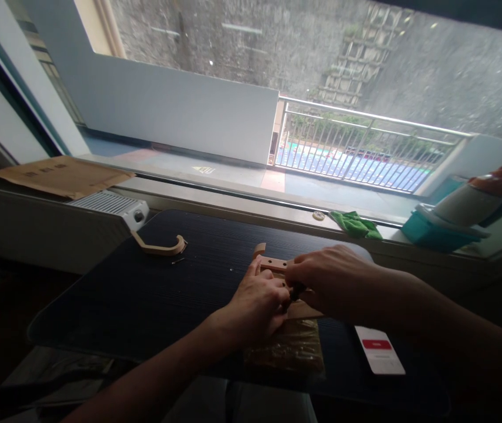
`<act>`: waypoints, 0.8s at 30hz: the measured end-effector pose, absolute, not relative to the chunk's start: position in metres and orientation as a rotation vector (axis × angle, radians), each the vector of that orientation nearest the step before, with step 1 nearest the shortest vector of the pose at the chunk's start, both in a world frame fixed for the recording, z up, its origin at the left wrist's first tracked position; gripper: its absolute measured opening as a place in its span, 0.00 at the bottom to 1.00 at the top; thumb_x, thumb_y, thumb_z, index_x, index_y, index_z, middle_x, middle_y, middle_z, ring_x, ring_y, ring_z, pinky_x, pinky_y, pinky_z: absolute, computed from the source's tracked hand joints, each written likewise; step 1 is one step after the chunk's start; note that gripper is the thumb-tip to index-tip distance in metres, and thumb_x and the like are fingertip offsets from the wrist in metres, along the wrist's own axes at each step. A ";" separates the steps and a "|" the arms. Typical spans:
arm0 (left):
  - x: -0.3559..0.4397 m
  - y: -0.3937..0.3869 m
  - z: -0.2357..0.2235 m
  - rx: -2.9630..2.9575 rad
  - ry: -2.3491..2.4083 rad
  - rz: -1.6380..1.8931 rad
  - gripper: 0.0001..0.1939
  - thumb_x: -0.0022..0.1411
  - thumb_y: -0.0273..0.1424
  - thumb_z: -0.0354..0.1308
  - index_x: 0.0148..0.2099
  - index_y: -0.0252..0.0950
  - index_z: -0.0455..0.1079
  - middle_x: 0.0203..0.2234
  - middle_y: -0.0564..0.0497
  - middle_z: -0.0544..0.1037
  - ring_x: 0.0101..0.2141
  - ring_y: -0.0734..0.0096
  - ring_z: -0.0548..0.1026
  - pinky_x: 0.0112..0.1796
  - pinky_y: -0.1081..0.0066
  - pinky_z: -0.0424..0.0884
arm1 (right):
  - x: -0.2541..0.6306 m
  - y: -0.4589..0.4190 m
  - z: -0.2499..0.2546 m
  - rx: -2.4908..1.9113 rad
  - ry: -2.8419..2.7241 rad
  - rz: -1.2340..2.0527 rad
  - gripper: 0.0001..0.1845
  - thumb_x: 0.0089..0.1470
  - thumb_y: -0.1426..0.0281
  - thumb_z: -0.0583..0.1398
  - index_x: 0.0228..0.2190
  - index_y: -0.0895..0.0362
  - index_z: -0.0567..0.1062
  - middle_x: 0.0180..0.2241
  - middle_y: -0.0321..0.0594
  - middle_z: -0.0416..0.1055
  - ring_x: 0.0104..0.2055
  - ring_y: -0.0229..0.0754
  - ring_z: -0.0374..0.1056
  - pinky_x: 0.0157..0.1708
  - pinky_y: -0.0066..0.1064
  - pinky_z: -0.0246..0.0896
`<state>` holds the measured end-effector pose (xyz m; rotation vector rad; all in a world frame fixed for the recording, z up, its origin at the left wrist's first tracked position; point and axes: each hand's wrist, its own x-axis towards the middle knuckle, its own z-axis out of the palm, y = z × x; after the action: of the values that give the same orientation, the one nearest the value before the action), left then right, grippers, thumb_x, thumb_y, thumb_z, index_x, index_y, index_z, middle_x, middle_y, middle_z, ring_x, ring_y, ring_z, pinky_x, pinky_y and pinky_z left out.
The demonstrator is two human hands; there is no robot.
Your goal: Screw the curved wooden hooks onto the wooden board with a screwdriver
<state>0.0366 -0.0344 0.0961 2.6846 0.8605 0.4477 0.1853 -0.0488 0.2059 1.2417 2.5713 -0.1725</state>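
My left hand (257, 302) and my right hand (330, 279) meet over a light wooden piece with holes (273, 263) on the dark table (145, 294). The left hand's fingers are curled and press down on the wood. In a pinch, the right hand grips a small dark tool (297, 291) against the wood. A curved wooden hook-shaped part (160, 245) lies apart at the table's far left, with a small screw (178, 260) beside it. Under my hands lies a clear plastic bag (290, 346) with brownish contents.
A white card with a red label (380, 351) lies on the table's right. On the window sill are a green cloth (357, 225), a teal box (436, 235), a small ring (318, 215) and flat cardboard (59, 174). A white heater (114, 207) stands at left.
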 end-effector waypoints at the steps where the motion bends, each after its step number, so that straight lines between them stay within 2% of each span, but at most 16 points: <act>1: 0.037 -0.034 0.096 2.684 0.866 0.446 0.05 0.56 0.30 0.57 0.29 0.38 0.71 0.33 0.53 0.76 0.43 0.60 0.70 0.57 0.47 0.39 | 0.184 -0.049 0.206 1.227 2.568 -0.195 0.09 0.47 0.80 0.56 0.29 0.56 0.73 0.31 0.36 0.74 0.31 0.38 0.68 0.24 0.28 0.45; 7: 0.036 -0.035 0.094 2.679 0.894 0.432 0.03 0.56 0.30 0.58 0.32 0.39 0.73 0.35 0.52 0.76 0.45 0.60 0.69 0.57 0.49 0.39 | 0.189 -0.046 0.199 1.223 2.627 -0.249 0.08 0.50 0.78 0.56 0.31 0.56 0.72 0.30 0.36 0.75 0.33 0.37 0.69 0.26 0.27 0.46; 13: 0.036 -0.035 0.094 2.676 0.868 0.449 0.03 0.56 0.30 0.58 0.33 0.40 0.74 0.35 0.52 0.77 0.44 0.59 0.69 0.57 0.46 0.38 | 0.194 -0.049 0.200 1.252 2.606 -0.165 0.04 0.52 0.71 0.56 0.28 0.55 0.71 0.29 0.35 0.74 0.30 0.38 0.68 0.23 0.29 0.44; 15: 0.036 -0.035 0.094 2.676 0.868 0.443 0.04 0.57 0.30 0.57 0.33 0.39 0.73 0.35 0.51 0.77 0.44 0.59 0.69 0.57 0.46 0.39 | 0.193 -0.050 0.203 1.231 2.613 -0.153 0.04 0.51 0.73 0.56 0.29 0.55 0.71 0.29 0.35 0.74 0.29 0.38 0.68 0.23 0.29 0.44; 20: 0.037 -0.035 0.094 2.702 0.875 0.464 0.03 0.56 0.29 0.58 0.32 0.39 0.73 0.38 0.50 0.76 0.46 0.57 0.68 0.57 0.46 0.37 | 0.187 -0.048 0.208 1.156 2.560 -0.245 0.11 0.48 0.80 0.56 0.33 0.56 0.74 0.32 0.36 0.74 0.33 0.37 0.68 0.26 0.28 0.47; 24: 0.037 -0.035 0.095 2.687 0.884 0.438 0.03 0.56 0.29 0.58 0.33 0.39 0.73 0.37 0.51 0.77 0.46 0.57 0.69 0.57 0.45 0.37 | 0.186 -0.045 0.205 1.172 2.577 -0.280 0.10 0.51 0.78 0.55 0.34 0.56 0.74 0.32 0.37 0.75 0.35 0.39 0.69 0.28 0.27 0.49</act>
<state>0.0373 -0.0348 0.0955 2.6872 0.8838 0.4381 0.1857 -0.0451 0.2054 1.1718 2.5775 -0.2804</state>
